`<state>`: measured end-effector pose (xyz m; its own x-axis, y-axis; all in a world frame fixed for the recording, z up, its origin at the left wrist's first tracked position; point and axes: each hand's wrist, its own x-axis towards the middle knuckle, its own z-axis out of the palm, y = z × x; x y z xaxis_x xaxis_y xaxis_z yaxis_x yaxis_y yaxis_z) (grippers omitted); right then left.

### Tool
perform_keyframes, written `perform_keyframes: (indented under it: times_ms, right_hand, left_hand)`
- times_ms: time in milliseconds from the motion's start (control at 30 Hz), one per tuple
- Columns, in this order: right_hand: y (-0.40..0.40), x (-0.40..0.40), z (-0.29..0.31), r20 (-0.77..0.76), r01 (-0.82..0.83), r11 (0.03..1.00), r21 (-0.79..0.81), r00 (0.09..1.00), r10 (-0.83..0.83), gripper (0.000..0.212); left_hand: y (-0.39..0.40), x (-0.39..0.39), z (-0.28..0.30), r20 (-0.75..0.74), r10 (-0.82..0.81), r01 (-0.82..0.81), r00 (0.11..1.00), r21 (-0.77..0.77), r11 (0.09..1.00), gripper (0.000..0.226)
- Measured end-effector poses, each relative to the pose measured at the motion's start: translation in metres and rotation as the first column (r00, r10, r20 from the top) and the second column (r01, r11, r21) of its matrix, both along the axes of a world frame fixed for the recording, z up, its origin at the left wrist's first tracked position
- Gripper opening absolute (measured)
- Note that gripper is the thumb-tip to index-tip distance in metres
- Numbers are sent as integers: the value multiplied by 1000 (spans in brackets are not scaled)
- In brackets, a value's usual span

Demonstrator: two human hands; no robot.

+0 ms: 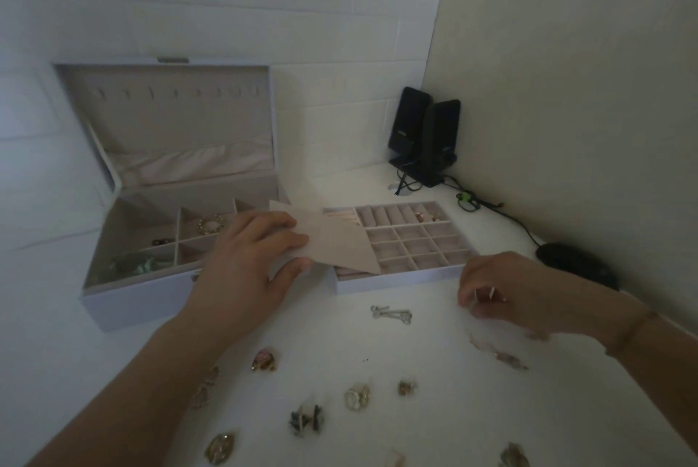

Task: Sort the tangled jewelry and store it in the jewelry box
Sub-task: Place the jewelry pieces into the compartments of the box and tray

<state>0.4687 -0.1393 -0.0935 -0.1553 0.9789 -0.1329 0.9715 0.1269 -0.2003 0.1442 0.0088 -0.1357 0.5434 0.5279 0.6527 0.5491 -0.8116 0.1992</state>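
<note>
An open white jewelry box (124, 306) stands at the left, its lid up, with a gold ring-shaped piece (210, 223) and dark pieces in its compartments. Beside it lies a removable tray (400, 279) with small square cells. My left hand (249, 262) grips a beige card panel (332, 240) tilted over the tray's left part. My right hand (502, 293) pinches a small thin earring (485, 294) above the table, near the tray's front right corner. Several loose jewelry pieces lie on the white table, among them a silver pair (391, 314) and a pink piece (264, 360).
Two black speakers (425, 134) stand in the back corner with cables (491, 208) running along the wall. A black mouse (578, 264) lies at the right by the wall. A pale chain (496, 351) sits under my right wrist.
</note>
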Motion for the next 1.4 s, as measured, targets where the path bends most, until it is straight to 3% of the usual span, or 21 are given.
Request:
perform_keyframes:
  times_ms: [167,267,533,700,1000,1200,1300,1400]
  right_hand:
    - [39,-1,26,-229,182,931,318,967,-111,18]
    - [81,-5,26,-339,261,913,313,929,-149,10]
    - [137,-8,1,-137,271,934,233,960,-244,10]
    - [138,-10,3,-98,313,923,224,950,-298,16]
    - [128,-13,-6,70,230,905,359,960,-272,18]
    - [108,-29,6,10,193,863,468,975,-224,15]
    - [70,-61,22,-49,72,934,351,997,-59,16]
    - [31,-77,15,88,9,985,174,996,-25,22]
  left_hand:
    - [1,0,-1,-8,-2,2,1000,-7,1000,37]
    - [1,0,0,-6,-7,7,1000,-3,1000,37]
    - [-1,0,-1,-4,-3,3,1000,6,1000,34]
    - [-2,0,-1,-5,2,-2,1000,-3,1000,36]
    - [-3,1,0,-14,8,-9,1000,-14,1000,36]
    - [-2,0,-1,-18,11,-12,1000,-16,1000,36]
    - [-3,0,-1,-19,11,-12,1000,-21,1000,36]
    - [-3,0,-1,-18,7,-7,1000,-19,1000,37]
